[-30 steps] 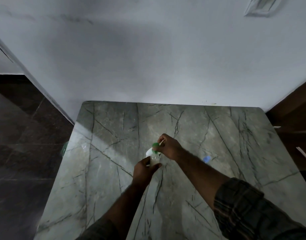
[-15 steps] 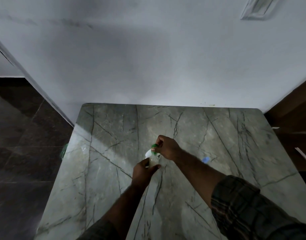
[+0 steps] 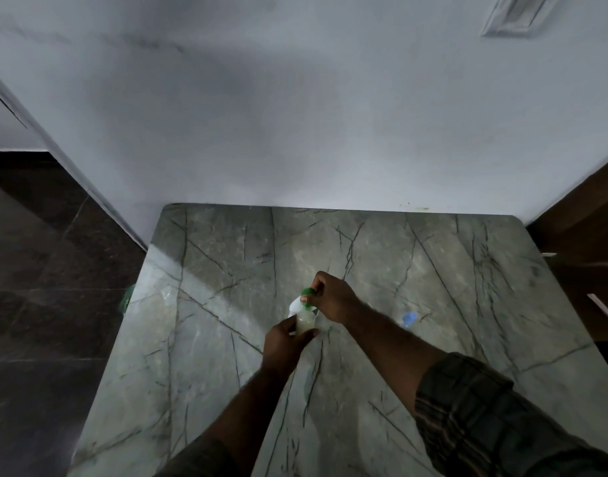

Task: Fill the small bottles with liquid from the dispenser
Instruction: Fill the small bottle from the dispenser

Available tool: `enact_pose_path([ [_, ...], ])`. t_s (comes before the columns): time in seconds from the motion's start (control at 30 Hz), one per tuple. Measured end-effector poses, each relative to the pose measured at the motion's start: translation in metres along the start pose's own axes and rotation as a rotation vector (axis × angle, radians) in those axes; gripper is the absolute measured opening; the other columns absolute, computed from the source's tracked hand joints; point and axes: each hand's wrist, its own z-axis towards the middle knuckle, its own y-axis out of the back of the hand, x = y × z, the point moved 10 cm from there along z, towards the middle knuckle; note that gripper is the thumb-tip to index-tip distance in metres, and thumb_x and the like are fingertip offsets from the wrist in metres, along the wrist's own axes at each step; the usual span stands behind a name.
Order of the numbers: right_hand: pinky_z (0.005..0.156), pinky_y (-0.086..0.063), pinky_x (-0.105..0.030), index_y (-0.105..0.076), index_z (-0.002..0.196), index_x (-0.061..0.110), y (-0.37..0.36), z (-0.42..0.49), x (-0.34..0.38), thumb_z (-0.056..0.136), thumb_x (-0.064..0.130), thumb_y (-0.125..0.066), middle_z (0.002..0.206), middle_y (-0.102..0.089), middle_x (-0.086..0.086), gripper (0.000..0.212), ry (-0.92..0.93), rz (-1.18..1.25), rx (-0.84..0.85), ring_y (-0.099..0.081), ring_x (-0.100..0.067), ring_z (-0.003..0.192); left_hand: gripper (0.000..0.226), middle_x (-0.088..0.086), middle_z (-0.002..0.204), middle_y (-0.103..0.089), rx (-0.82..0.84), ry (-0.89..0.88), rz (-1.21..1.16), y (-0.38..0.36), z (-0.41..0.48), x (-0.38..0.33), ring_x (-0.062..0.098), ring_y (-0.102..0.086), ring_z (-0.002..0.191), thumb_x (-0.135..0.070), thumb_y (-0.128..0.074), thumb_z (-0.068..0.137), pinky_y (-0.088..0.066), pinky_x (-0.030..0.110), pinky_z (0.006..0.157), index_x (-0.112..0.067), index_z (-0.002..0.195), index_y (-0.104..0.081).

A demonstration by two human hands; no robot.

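Now filling: small bottle under dispenser, mid-table

Noted green item (image 3: 127,297) at left edge of table (image 3: 227,390), partly hidden; cannot identify. Found left hand (image 3: 283,342) curled round small bottle (image 3: 305,321) near the table's middle, holding it upright and steady for filling. Judged bottle largely full of pale liquid. Saw right hand (image 3: 332,299) just above, fingers pinching the green-topped dispenser (image 3: 307,292), tipped at the bottle mouth, presumably to press liquid out. Logged blue cap (image 3: 409,318) lying well apart toward right edge, probably set aside for closing later.

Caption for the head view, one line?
Left hand holds a bottle; right hand grips the green-topped dispenser above it, over a table.
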Motion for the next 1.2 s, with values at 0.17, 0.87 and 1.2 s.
enact_pose_path([
  [0.17, 0.056, -0.036, -0.022, -0.052, 0.083, 0.017, 0.006, 0.004, 0.006, 0.082, 0.036, -0.076, 0.073, -0.055, 0.006, 0.03, 0.0, -0.009, 0.008, -0.051, -0.011, 0.068, 0.051, -0.017, 0.091, -0.072, -0.007, 0.003, -0.022, 0.002, 0.004, 0.0, -0.003, -0.068, 0.081, -0.047, -0.082, 0.07, -0.054, 0.013, 0.067, -0.024, 0.114, -0.07],
  [0.87, 0.078, -0.053, -0.04, -0.054, 0.087, 0.017, 0.002, 0.0, 0.007, 0.083, 0.04, -0.073, 0.083, -0.063, 0.0, 0.03, 0.012, -0.089, -0.009, -0.063, -0.02, 0.082, 0.057, -0.011, 0.103, -0.072, 0.015, 0.009, 0.021, 0.001, 0.004, 0.004, -0.004, -0.066, 0.084, -0.047, -0.081, 0.071, -0.05, 0.007, 0.063, -0.022, 0.12, -0.067],
  [1.2, 0.081, -0.053, -0.043, -0.051, 0.085, 0.019, 0.003, 0.0, 0.007, 0.083, 0.039, -0.073, 0.082, -0.061, 0.0, 0.031, 0.016, -0.076, 0.027, -0.059, -0.019, 0.079, 0.059, -0.003, 0.111, -0.072, 0.031, -0.016, 0.03, -0.002, 0.006, 0.001, 0.006, -0.069, 0.092, -0.044, -0.081, 0.073, -0.053, 0.014, 0.071, -0.018, 0.123, -0.065],
])
